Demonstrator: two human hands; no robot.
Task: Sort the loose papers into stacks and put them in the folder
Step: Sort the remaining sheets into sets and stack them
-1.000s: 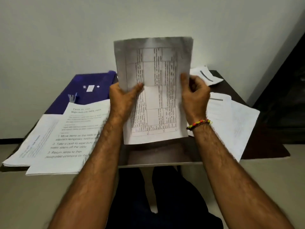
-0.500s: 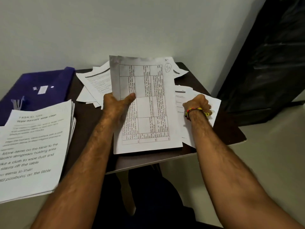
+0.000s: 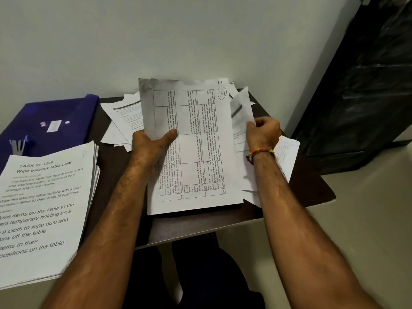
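Note:
My left hand (image 3: 153, 144) grips a thin stack of table-printed sheets (image 3: 194, 152) by its left edge, thumb on top, tilted up above the dark table (image 3: 312, 192). To its right, my right hand (image 3: 263, 132) pinches a loose white sheet (image 3: 242, 112) and lifts it off the loose papers (image 3: 287, 152) lying there. More loose papers (image 3: 120, 121) lie behind my left hand. A thick sorted stack headed "Wipe balcony table clean" (image 3: 46, 206) sits at the left. The blue folder (image 3: 51, 121) lies shut at the back left.
A pale wall runs right behind the table. A black cabinet (image 3: 361, 85) stands at the right, close to the table's corner. The sorted stack overhangs the table's front left edge. My dark trousers (image 3: 196, 275) show below the front edge.
My right hand let go of the table-printed stack, moved right and picked up a loose sheet. My left hand lowered the stack towards the table. The view swung right.

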